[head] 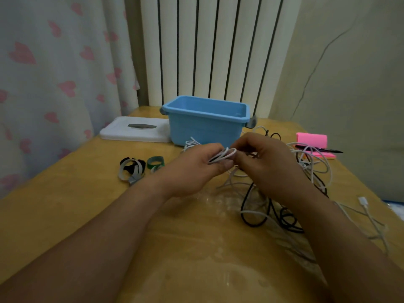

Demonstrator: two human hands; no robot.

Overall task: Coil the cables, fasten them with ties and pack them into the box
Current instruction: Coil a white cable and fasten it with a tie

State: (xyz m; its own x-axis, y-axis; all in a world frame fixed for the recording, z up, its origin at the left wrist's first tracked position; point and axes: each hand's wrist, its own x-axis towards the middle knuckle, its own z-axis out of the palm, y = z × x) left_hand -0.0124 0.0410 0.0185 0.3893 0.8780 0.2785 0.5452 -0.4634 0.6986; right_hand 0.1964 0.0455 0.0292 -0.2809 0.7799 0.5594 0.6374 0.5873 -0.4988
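The left hand (pixel 196 169) has its fingers curled round a small white cable coil (pixel 222 156), the thumb pressed across the strands, so that loops stick out on both sides of the fist. The right hand (pixel 262 158) meets it just beside. Its fingers are bent and pinched together at the coil's right end, and its knuckles hide which strand the fingertips grip.

The coil is narrow and flattened, made of several thin white turns, and is held above the glossy yellow wooden table (pixel 87 215), in front of the box. On the table to the left lies a cluster of grey and black strap ties (pixel 131 169), with a green strap tie (pixel 155 162) just beside it. Behind them lies a flat white plastic lid with a grey handle (pixel 135 130), against the left side of the open light-blue plastic box (pixel 205 125). The box stands upright at the far edge of the table. Below and to the right of the right hand spreads a loose tangle of white and black cables (pixel 284 204). Farther right lies a pink sticky-note pad (pixel 311 139) with a black pen (pixel 317 149) across it.

Both bare forearms reach in from the bottom corners and converge over the middle of the table. The back of the right hand faces up.
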